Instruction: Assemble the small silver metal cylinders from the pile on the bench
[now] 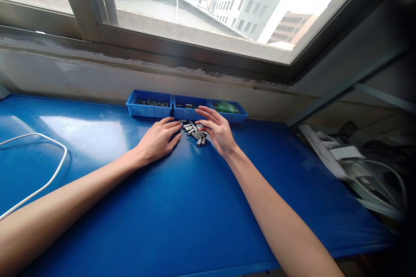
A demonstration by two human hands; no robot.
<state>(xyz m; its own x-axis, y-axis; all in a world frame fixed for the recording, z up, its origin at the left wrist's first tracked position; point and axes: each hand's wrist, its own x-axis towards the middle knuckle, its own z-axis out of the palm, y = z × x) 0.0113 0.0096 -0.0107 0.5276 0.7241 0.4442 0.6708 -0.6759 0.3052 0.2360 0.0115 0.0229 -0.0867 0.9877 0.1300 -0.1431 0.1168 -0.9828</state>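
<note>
A small pile of short metal cylinders (pixel 191 129) lies on the blue tabletop (pixel 182 216). At its left edge my left hand (pixel 160 137) rests palm down, fingers stretched toward the pieces and spread. Over the pile's right side is my right hand (pixel 217 129), fingers apart and slightly bent; I see nothing held in it, and whether its fingertips touch the cylinders I cannot tell. Just behind the pile stands the middle blue bin (pixel 182 113), with a few similar cylinders inside, partly hidden by my right fingers.
The left blue bin (pixel 149 111) holds many small dark metal parts. Green plastic-like material (pixel 225 107) lies in the right blue bin (pixel 240 117). A white cable (pixel 61 160) curves over the table at left. Assorted items and a white box (pixel 347 152) stand beyond the right edge; a window runs behind.
</note>
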